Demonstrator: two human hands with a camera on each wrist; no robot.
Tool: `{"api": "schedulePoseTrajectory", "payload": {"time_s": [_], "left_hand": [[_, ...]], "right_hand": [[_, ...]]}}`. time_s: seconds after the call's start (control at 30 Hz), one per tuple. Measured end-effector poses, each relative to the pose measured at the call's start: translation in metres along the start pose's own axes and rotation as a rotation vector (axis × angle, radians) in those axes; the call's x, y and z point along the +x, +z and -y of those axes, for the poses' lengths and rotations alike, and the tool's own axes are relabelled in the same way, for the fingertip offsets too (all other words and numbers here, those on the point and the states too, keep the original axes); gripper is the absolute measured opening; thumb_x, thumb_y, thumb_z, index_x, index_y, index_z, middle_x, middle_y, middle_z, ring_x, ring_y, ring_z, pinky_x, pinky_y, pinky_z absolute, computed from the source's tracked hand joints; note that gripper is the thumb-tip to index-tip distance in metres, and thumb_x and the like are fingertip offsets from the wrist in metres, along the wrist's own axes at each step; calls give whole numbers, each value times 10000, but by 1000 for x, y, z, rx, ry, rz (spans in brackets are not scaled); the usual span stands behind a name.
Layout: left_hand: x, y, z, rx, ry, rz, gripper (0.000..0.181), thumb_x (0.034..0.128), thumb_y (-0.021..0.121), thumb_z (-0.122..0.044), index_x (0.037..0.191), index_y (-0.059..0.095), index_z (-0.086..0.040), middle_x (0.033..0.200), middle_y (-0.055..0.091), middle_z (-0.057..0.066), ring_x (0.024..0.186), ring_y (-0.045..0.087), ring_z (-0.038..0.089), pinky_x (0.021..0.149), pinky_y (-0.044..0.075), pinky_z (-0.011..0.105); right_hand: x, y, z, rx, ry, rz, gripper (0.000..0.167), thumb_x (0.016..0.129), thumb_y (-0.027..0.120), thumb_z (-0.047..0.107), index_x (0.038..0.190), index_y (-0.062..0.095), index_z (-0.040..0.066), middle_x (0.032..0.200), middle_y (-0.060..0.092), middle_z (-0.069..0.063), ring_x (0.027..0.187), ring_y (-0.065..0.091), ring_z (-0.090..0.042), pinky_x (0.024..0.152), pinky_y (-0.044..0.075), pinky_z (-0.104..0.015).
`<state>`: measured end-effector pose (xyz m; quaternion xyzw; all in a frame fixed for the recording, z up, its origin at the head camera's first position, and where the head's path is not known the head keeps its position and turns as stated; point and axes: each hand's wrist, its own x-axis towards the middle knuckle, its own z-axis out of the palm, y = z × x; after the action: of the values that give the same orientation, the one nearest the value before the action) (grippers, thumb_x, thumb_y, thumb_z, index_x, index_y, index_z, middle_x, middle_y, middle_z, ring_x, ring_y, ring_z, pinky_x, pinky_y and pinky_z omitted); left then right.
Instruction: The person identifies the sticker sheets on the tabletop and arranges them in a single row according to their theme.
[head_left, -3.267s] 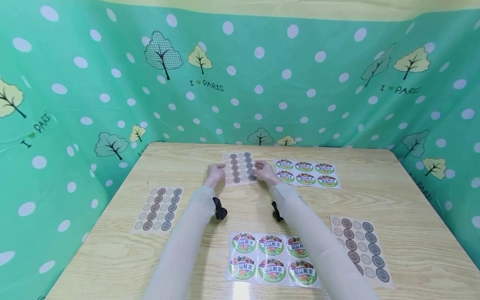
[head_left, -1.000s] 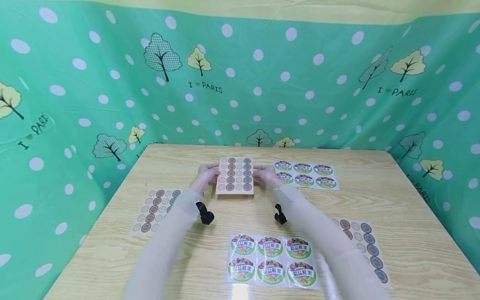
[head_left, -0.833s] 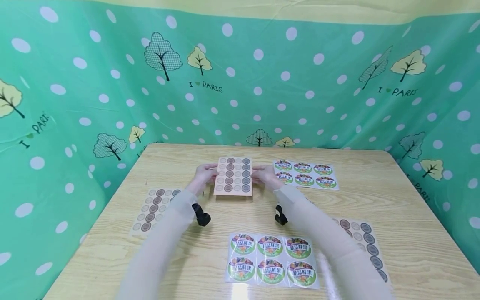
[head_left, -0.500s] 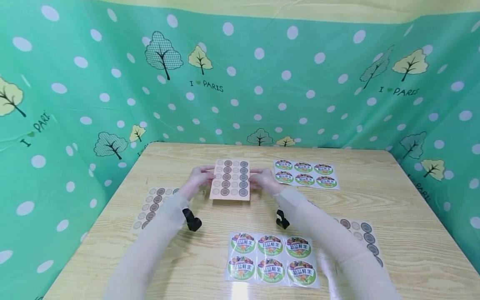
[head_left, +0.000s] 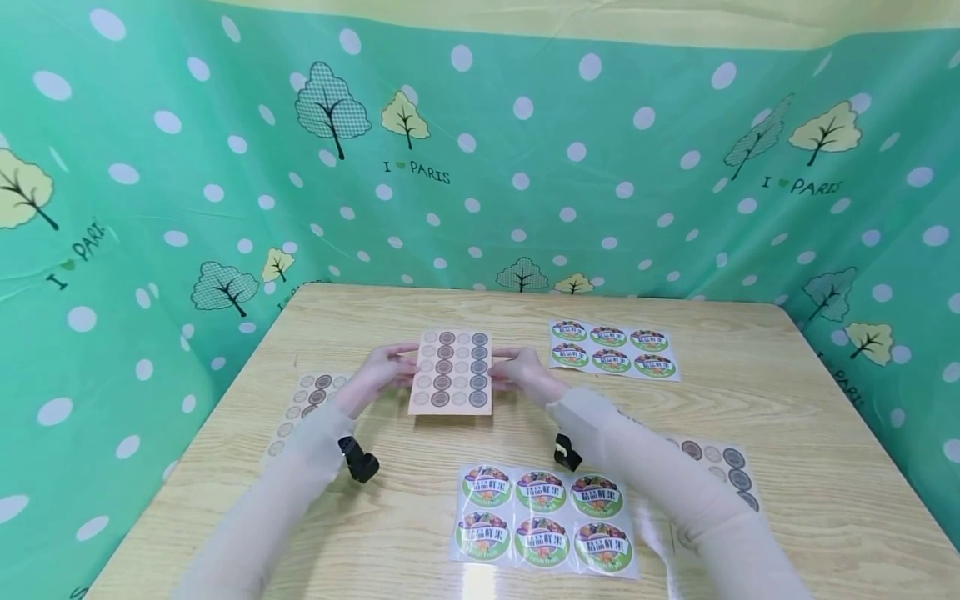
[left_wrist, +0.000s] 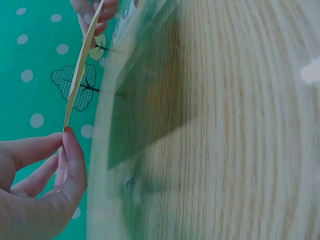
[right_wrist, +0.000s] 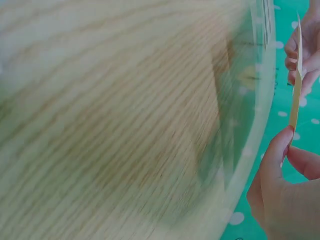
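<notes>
A beige sheet of round stickers [head_left: 452,372], with pale, brown and grey columns, is held up off the table between both hands. My left hand [head_left: 380,372] pinches its left edge between thumb and fingers. On the opposite edge, my right hand [head_left: 523,372] pinches it the same way. The left wrist view shows the sheet [left_wrist: 80,70] edge-on, raised above the wood, with the left hand [left_wrist: 45,185] at its near end. In the right wrist view the right hand [right_wrist: 285,185] grips the near edge.
A glossy fruit-label sheet [head_left: 515,500] lies at the front, another fruit-label sheet [head_left: 615,350] at the back right. Partly under my arms lie two more round-sticker sheets, one at left [head_left: 298,404] and one at right [head_left: 720,457]. A green polka-dot curtain [head_left: 480,150] surrounds the wooden table [head_left: 810,433].
The sticker sheet was flat near the table's back; both hands lifted it and have brought it nearer and to the left. The other sheets have stayed put.
</notes>
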<state>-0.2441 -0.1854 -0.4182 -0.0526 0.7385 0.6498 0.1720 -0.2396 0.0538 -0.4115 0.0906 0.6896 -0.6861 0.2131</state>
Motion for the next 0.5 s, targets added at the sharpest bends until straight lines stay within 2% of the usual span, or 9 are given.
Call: {"api": "schedulePoseTrajectory", "payload": {"time_s": [0.3, 0.5], "left_hand": [[-12, -15, 5, 35, 9, 20, 564, 811, 539, 64, 1331, 324, 26, 865, 569, 36, 716, 584, 94, 727, 516, 281], [-23, -21, 8, 58, 5, 4, 552, 809, 536, 72, 1321, 332, 37, 892, 550, 76, 717, 582, 108, 726, 518, 282]], "right_hand": [[-10, 11, -1, -16, 17, 23, 491, 779, 557, -84, 1250, 434, -19, 1042, 569, -228, 801, 603, -227, 844, 476, -366], [-15, 20, -6, -26, 9, 56, 503, 779, 558, -86, 1259, 419, -28, 1017, 579, -228, 758, 611, -203, 813, 491, -355]]}}
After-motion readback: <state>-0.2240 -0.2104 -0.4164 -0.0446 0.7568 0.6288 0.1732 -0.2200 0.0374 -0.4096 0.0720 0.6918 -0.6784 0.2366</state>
